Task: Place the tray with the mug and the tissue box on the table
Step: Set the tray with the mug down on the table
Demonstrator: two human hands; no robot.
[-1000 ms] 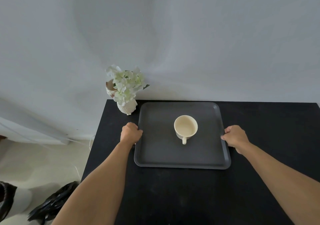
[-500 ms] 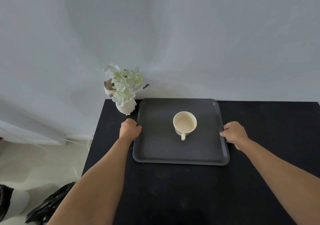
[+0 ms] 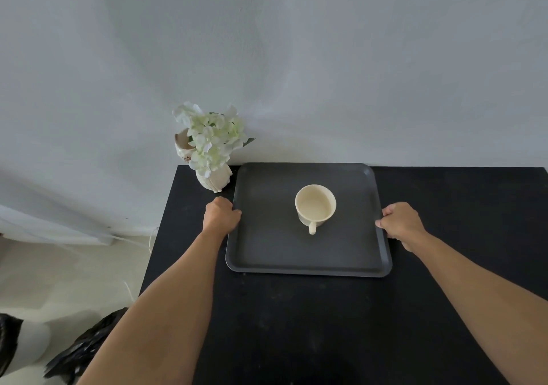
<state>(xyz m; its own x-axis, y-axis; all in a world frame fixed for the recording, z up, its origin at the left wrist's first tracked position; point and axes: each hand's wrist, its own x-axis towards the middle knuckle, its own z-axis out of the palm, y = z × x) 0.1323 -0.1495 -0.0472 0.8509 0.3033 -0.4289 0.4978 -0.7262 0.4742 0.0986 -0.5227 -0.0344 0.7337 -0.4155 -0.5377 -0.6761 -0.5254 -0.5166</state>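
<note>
A dark grey tray [image 3: 267, 254] lies flat on the black table [image 3: 311, 325], its far edge close to the wall. A cream mug [image 3: 315, 208] stands upright at the tray's middle, handle toward me. My left hand [image 3: 221, 216] grips the tray's left rim. My right hand [image 3: 400, 223] grips the right rim. No tissue box is in view.
A white vase with white flowers [image 3: 212, 153] stands at the table's far left corner, just left of the tray and close to my left hand. A grey wall rises behind the table. Black bags [image 3: 80, 352] lie on the floor at lower left.
The tray, held in both hands, has slid a little farther from me toward the wall. The mug has stayed at its middle.
</note>
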